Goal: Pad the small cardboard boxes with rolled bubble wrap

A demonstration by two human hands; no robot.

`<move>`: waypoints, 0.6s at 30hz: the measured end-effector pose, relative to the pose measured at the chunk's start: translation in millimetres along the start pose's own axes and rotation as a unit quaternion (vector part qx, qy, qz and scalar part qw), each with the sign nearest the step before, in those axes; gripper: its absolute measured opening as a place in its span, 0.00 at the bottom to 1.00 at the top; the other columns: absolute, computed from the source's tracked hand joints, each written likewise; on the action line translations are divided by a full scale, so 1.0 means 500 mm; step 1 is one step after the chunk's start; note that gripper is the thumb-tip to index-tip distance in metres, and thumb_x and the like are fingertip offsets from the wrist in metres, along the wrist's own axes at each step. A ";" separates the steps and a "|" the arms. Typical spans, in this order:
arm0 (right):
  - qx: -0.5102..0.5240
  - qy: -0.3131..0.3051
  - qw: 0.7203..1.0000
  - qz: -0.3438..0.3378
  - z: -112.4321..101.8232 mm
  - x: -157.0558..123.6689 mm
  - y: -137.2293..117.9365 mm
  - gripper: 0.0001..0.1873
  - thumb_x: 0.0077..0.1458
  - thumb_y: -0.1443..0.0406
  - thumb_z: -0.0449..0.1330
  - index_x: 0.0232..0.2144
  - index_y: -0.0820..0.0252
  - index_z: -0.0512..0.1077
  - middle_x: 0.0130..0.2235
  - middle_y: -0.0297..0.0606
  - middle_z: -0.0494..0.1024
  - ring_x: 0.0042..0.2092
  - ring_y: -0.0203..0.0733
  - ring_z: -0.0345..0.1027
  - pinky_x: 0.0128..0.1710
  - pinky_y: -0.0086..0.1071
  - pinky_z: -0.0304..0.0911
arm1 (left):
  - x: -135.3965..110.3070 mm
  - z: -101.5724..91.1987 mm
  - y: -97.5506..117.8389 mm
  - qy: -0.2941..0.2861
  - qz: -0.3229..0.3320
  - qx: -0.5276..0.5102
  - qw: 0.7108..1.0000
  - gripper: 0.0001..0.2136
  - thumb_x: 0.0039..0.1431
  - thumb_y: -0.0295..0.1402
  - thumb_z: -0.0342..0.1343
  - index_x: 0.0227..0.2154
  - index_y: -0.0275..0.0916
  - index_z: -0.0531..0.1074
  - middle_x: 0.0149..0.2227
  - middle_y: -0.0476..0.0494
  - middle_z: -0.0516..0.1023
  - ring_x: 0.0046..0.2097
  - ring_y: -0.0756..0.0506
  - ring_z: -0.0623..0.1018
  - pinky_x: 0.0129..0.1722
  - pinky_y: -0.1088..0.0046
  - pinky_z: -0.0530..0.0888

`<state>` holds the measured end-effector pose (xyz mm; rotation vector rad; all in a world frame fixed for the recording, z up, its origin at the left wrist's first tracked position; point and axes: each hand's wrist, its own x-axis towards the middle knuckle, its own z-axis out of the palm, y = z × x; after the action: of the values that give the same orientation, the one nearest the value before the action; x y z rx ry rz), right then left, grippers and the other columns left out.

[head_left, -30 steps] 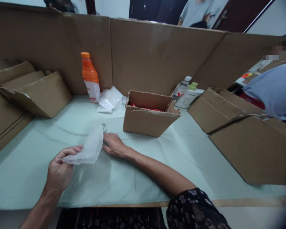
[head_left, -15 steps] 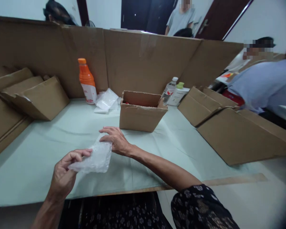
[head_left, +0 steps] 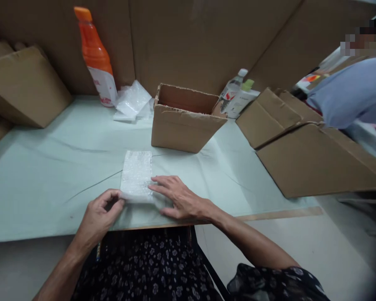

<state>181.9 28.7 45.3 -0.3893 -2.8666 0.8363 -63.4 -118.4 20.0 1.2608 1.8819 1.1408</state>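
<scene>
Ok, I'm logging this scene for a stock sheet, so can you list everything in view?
bubble-wrap piece: 1, clear-white, flat on the table between the hands
table: 1, pale green cover, centre
open box: 1, brown, beyond the bubble wrap
plastic bags: count unclear, whitish, beside the orange bottle
orange bottle: 1, orange with white label, back left
clear bottle: 1, white cap, behind the open box
white container: 1, yellow-green cap, beside the clear bottle
left cardboard: count unclear, brown
right cardboard: count unclear, brown
cardboard wall: 1, brown, back
another person: 1, light blue clothing, far right
floor: pale, lower right
clothing: black, floral, bottom
left hand: 1, bare, at the bubble wrap's near-left corner
right hand: 1, bare, at its right edge
</scene>
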 end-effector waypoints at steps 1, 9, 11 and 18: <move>0.015 0.014 1.000 -0.011 0.004 -0.005 -0.009 0.40 0.57 0.59 0.66 0.68 0.61 0.59 0.70 0.54 0.60 0.69 0.54 0.53 0.66 0.52 0.54 | 0.006 0.003 0.001 0.015 -0.014 0.004 1.000 0.13 0.57 0.45 0.58 0.35 0.40 0.77 0.34 0.45 0.83 0.36 0.44 0.81 0.38 0.70 0.76; -0.057 0.217 0.974 -0.023 0.040 0.021 -0.058 0.18 0.66 0.65 0.55 0.57 0.57 0.68 0.60 0.49 0.74 0.59 0.50 0.66 0.57 0.48 0.61 | 0.050 0.027 0.005 0.102 -0.037 0.119 0.987 0.23 0.55 0.48 0.56 0.48 0.39 0.76 0.30 0.47 0.81 0.29 0.45 0.77 0.33 0.69 0.72; -0.101 0.181 0.977 -0.043 0.042 0.037 -0.061 0.16 0.66 0.65 0.55 0.55 0.58 0.69 0.61 0.49 0.73 0.60 0.51 0.64 0.58 0.48 0.59 | 0.053 0.029 0.006 0.102 -0.034 0.149 0.983 0.24 0.55 0.46 0.54 0.51 0.39 0.75 0.30 0.47 0.81 0.28 0.45 0.76 0.33 0.69 0.72; -0.172 0.024 0.984 -0.031 0.059 0.107 -0.022 0.11 0.67 0.65 0.56 0.48 0.62 0.74 0.50 0.47 0.79 0.49 0.49 0.69 0.55 0.47 0.58 | 0.036 0.020 -0.002 0.141 0.092 0.168 0.971 0.23 0.60 0.45 0.57 0.54 0.37 0.74 0.46 0.35 0.81 0.44 0.39 0.80 0.46 0.61 0.75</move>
<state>122.4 19.7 29.5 -0.3464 -2.9582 0.3136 -62.1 -98.4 14.5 1.5516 2.2813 1.1793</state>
